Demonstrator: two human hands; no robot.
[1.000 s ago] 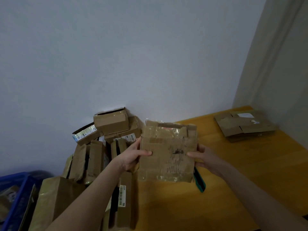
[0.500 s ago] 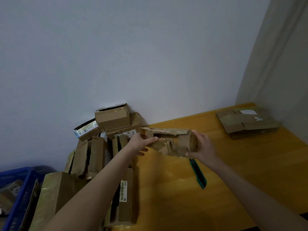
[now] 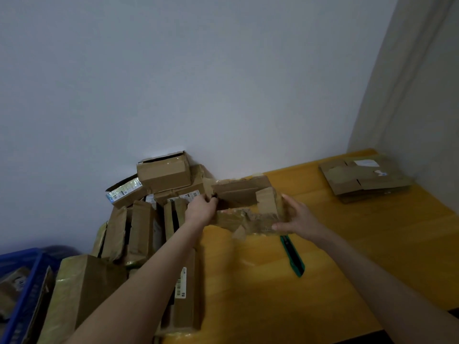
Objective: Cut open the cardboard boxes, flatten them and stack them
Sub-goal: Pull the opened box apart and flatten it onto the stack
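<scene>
1. Two bare hands on one torn cardboard box [image 3: 244,194], held low over the far left part of the yellow wooden table [image 3: 347,256]; touching the tabletop or just above it, cannot tell.
2. Left hand [image 3: 202,209] at the box's left end, fingers curled over the edge there, gripping the cardboard.
3. Right hand [image 3: 301,220] at the box's right end, thumb along the near side, fingers wrapped round the far corner, gripping as well.
4. Box open on top, with ragged, taped flaps, one of them tilted up toward the wall.
5. Green-and-black utility knife [image 3: 293,256] flat on the table, just nearer than the right hand, untouched.
6. Stack of flattened boxes [image 3: 365,180] at the table's far right corner, well apart from both hands.
7. Heap of uncut boxes [image 3: 141,219] on the left against the wall, just beside the left hand; on top, a small box [image 3: 164,173] with its flap ajar.
8. Blue plastic crate [image 3: 24,294] at lower left, cardboard inside.
</scene>
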